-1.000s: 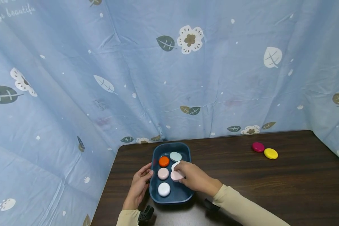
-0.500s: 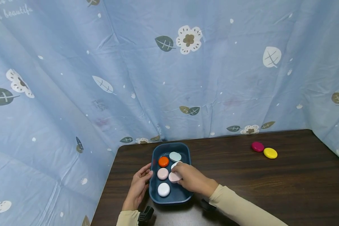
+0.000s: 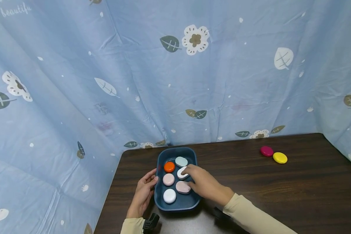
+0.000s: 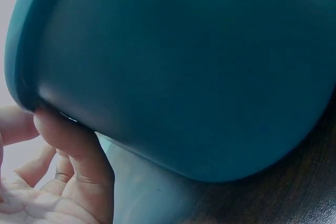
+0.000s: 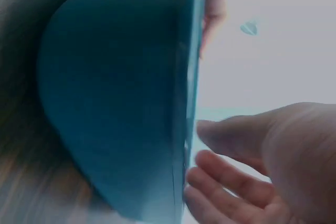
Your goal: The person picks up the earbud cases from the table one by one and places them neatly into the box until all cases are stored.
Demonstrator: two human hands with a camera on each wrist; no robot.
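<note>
A dark blue tray (image 3: 176, 149) sits at the table's left end and holds several smooth pebble-like pieces: orange (image 3: 169, 167), pale teal (image 3: 181, 161), two pink (image 3: 168, 179) (image 3: 183, 187) and a round white one (image 3: 169, 196). My right hand (image 3: 199, 182) reaches over the tray with relaxed fingers, its fingertips touching a white oval piece (image 3: 180, 174). My left hand (image 3: 146, 188) rests against the tray's left wall, fingers touching just under the rim. In the left wrist view those fingers (image 4: 79, 161) lie against the tray wall (image 4: 199, 77). The right wrist view shows the right hand (image 5: 262, 171) open beside the tray (image 5: 115, 119).
A magenta piece (image 3: 266, 151) and a yellow piece (image 3: 280, 158) lie side by side on the dark wooden table (image 3: 266, 188) at the far right. A blue flowered cloth (image 3: 175, 81) hangs behind the table and along both sides.
My right hand has let go of the pink piece, which now lies in the tray. The hand moved slightly back and its fingers went to the white oval piece. The left hand stayed put.
</note>
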